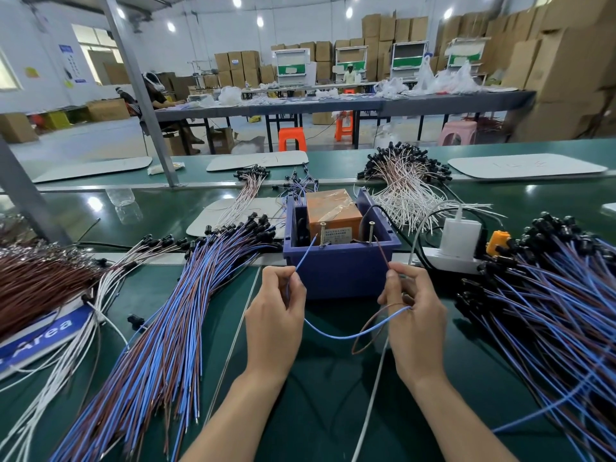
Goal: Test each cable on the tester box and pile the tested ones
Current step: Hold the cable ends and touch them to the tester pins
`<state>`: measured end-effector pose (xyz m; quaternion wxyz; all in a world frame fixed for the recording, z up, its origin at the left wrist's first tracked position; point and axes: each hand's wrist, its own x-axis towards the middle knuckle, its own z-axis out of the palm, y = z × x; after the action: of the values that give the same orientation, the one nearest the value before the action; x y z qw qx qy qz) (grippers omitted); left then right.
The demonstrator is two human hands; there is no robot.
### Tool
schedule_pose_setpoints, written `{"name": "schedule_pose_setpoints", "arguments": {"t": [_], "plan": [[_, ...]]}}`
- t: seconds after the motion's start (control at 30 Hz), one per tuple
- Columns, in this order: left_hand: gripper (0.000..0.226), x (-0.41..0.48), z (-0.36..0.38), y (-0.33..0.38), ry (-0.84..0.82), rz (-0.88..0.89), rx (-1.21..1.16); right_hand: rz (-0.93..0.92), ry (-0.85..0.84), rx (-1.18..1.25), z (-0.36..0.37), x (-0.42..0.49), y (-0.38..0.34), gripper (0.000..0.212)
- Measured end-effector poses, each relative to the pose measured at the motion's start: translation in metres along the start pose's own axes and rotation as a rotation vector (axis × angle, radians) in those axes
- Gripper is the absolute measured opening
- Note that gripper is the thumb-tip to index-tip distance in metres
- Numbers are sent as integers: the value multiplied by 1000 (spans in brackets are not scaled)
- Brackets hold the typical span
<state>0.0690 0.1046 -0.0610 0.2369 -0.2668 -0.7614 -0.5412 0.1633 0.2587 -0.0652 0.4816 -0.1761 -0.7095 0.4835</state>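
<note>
The tester box (336,213) is orange and sits inside a purple bin (340,268), with two upright screws (322,233) at its front. My left hand (276,315) pinches the blue wire (306,253), whose tip points toward the left screw. My right hand (413,315) pinches the brown wire (382,253), its tip reaching toward the right screw. Both wires belong to one cable that sags in a loop (346,336) between my hands. A big pile of blue and brown cables (173,328) lies to the left, another pile (550,311) to the right.
A white power strip with a charger (458,241) lies right of the bin. White cable bundles (406,181) lie behind it, brown wires (36,281) at far left. A metal post (140,91) rises at the back left. Other people work at a far table.
</note>
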Motion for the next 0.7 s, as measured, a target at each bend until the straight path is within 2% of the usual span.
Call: {"name": "schedule_pose_setpoints", "arguments": {"t": [0.47,0.7], "plan": [[6,0,0,-1,-5,19,11,2,-19,-5,-1,1,-2,9],[12,-1,1,-3,3,14,16,19,-22,12,0,0,-2,12]]}}
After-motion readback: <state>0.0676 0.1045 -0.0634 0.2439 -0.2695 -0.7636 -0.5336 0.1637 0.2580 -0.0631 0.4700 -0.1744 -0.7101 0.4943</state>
